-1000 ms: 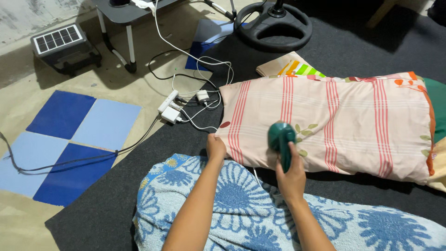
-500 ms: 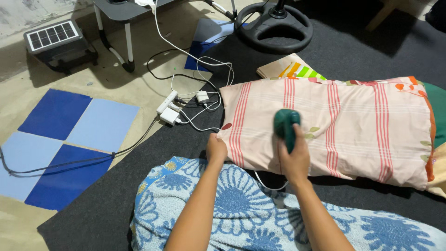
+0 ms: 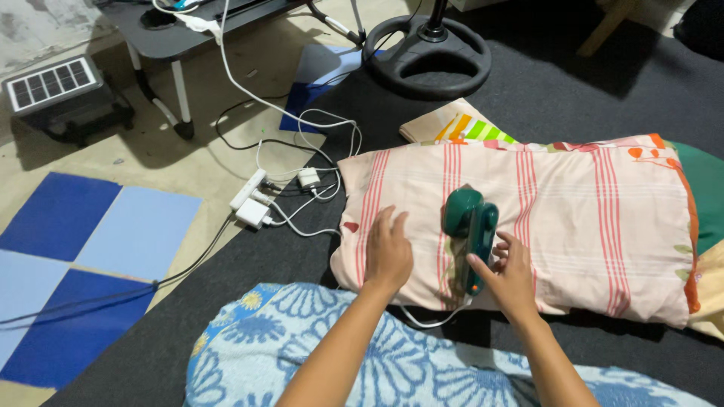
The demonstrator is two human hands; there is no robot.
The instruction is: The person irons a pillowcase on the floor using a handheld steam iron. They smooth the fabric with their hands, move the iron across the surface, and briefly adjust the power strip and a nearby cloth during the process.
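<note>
R hand point(image 3: 511, 273) by green iron point(image 3: 469, 226)

**One head-worn view, looking down and forward over the lap**

A single camera sits on the person's head and tilts steeply down toward the floor ahead. Both forearms enter from the bottom edge, close to the lens. The pink striped cloth-covered pillow point(image 3: 528, 218) on the dark grey carpet point(image 3: 249, 271) fills the near middle. Farther off, at the top edge, appear the black round fan base point(image 3: 426, 53) and the low grey folding table point(image 3: 162, 34).
</note>
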